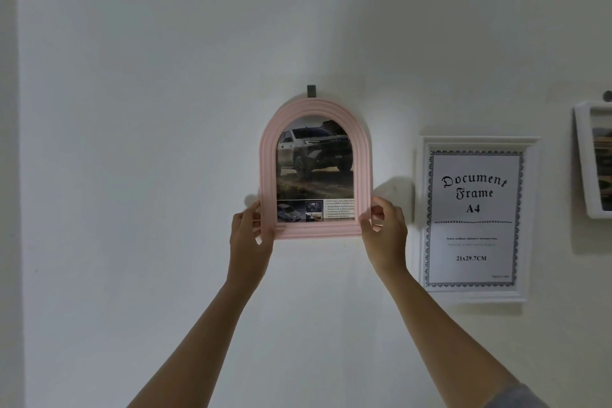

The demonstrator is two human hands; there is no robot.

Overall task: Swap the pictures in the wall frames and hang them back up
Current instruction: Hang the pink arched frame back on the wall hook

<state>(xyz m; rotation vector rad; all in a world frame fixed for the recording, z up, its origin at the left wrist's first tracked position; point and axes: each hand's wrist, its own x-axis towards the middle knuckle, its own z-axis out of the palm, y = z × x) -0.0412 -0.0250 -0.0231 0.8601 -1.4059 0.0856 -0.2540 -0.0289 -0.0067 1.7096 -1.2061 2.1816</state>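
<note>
Against white wall, both hands' grip (pixel 251 232) (pixel 384 228) on pink arched frame (pixel 316 109)

pink arched frame (pixel 316 109) looks matt ribbed plastic; car picture (pixel 314 162) glossy paper; wall (pixel 149 109) smooth matt paint

Three frames show against the wall (pixel 132 142): one pink frame (pixel 267 159) with an arched top near the middle, one white frame (pixel 477 142) to its right, and one cropped frame (pixel 585 159), also white, cut off by the wall's right edge.

There are three pictures, one in each frame: a truck picture (pixel 314 159), a printed sheet (pixel 473 209) and a third picture (pixel 602 169) only partly in view.

There are two dark fixings on the wall: a hook (pixel 311 91) above the pink frame, and a second fixing (pixel 608 96) at the right edge, too cropped to tell its kind.

Two hands are in view, a left hand (pixel 250 235) and a right hand (pixel 385 232), one gripping each lower corner of the pink frame.

One grey sleeve (pixel 516 397) shows.
</note>
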